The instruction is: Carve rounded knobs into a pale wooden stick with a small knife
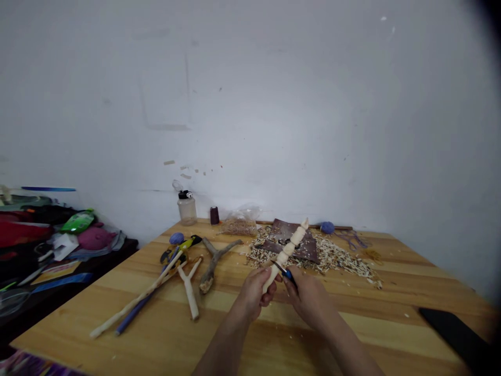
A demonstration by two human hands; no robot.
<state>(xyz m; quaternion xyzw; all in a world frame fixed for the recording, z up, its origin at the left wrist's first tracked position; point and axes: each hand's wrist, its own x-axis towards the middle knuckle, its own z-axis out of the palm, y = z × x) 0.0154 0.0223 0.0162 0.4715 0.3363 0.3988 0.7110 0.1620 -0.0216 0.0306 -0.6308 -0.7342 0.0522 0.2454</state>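
A pale, peeled wooden stick (287, 250) with carved notches and a pointed tip slants up and away over the table. My left hand (255, 290) is closed around its lower end. In my right hand (303, 290) is a carving knife (287, 272) with a blue handle; its dark blade lies against the stick just above my left hand. Behind the stick, wood shavings (340, 256) are heaped on and around sheets of brown sandpaper (309, 248).
Left on the table are a peeled forked stick (190, 292), a bark-covered fork (212, 266), long sticks (129, 310) and yellow-black pruners (191, 242). A bottle (187, 210), thread spool (214, 215) and yarn ball (327, 227) stand near the wall. A black flat object (450, 329) lies right.
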